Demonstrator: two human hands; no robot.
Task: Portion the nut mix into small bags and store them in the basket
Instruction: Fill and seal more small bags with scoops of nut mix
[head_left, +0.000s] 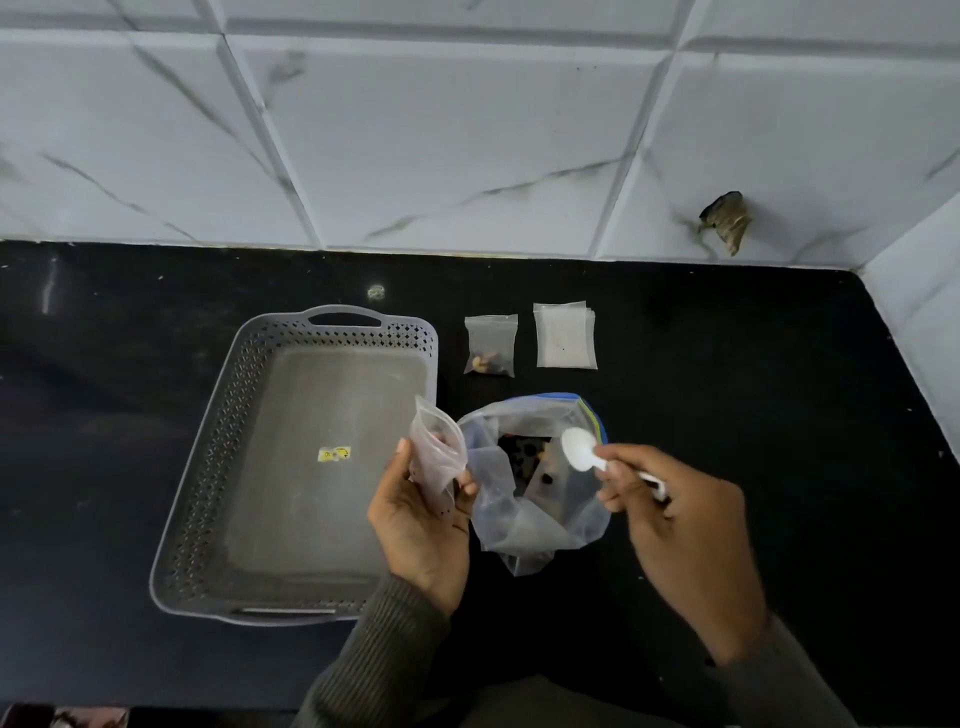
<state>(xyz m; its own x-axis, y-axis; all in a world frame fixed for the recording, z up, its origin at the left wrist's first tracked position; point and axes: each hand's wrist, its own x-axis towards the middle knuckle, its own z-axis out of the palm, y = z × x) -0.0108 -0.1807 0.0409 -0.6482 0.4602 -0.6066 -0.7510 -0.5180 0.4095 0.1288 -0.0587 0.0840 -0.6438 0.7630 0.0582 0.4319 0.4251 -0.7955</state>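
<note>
Head view, spoon bowl leftward, small bag mouth-up

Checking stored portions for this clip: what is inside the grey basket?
Only a small yellow sticker shows inside the grey basket; no bags. The left hand and its small bag cover the near right corner.

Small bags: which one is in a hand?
The open small bag gripped by the left hand; the filled bag and empty stack lie on the counter.

Black countertop; marbled wall tiles; brown scrap on tile.
</note>
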